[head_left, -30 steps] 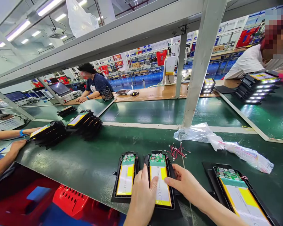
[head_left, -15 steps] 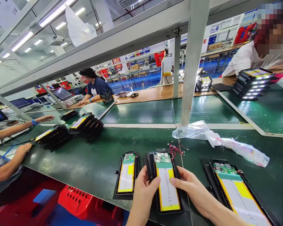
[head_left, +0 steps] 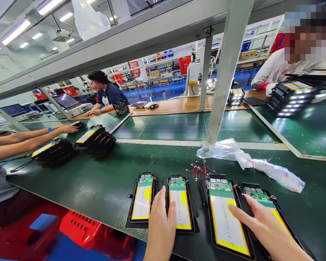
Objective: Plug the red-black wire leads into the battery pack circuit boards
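Observation:
Several open black power bank cases, each with a white-and-yellow battery and a green circuit board, lie in a row before me. My left hand (head_left: 162,224) is at the left edge of the second power bank (head_left: 180,208), fingers stretched and thumb apart over it. My right hand (head_left: 263,226) grips the right side of a nearer power bank (head_left: 225,221), thumb on its battery and some fingers hidden. That case overlaps another power bank (head_left: 278,215) at the right. Leftmost lies one more power bank (head_left: 143,201), untouched. Short red-and-black wires (head_left: 199,169) lie loose behind the row.
A clear plastic bag (head_left: 279,175) lies behind on the green bench (head_left: 97,185). A grey post (head_left: 225,79) rises there. At left, a co-worker's arms (head_left: 35,136) reach past stacked cases (head_left: 96,141). Another person at right is behind lit stacks (head_left: 292,98). Red stools (head_left: 81,226) stand below.
The second power bank, held in both hands before, now lies on the bench. My right hand has moved right onto another power bank. The co-worker's arms at left reach farther forward.

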Tool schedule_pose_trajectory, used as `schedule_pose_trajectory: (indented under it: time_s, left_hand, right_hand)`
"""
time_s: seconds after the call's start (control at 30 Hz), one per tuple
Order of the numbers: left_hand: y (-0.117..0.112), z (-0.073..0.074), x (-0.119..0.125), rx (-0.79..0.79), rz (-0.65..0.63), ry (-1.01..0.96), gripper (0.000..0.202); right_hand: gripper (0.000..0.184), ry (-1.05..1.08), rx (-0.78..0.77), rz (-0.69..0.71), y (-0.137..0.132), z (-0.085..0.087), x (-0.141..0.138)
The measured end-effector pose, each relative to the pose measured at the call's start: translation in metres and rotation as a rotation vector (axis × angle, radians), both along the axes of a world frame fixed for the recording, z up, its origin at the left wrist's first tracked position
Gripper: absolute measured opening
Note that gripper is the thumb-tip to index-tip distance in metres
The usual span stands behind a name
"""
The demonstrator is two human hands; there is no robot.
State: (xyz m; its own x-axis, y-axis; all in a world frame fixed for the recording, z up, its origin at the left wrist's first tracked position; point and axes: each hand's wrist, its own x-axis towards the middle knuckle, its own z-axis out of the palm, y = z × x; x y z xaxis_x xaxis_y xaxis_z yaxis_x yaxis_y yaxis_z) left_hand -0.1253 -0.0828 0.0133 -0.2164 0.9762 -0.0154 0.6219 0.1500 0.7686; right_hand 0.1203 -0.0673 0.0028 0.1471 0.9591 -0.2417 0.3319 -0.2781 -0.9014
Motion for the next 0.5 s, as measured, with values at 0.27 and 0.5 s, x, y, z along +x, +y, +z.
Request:
schedule_pose_trajectory:
  time_s: [0.27, 0.5]
  left_hand:
    - [0.023, -0.021, 0.003, -0.153, -0.198, 0.374, 0.066]
    - [0.031, -0.026, -0.003, -0.171, -0.255, 0.311, 0.065]
  right_hand:
    - [0.068, -0.307, -0.025, 0.211, 0.002, -0.022, -0.016]
    - [0.066, -0.706, 0.030, 0.305, -0.004, -0.021, -0.026]
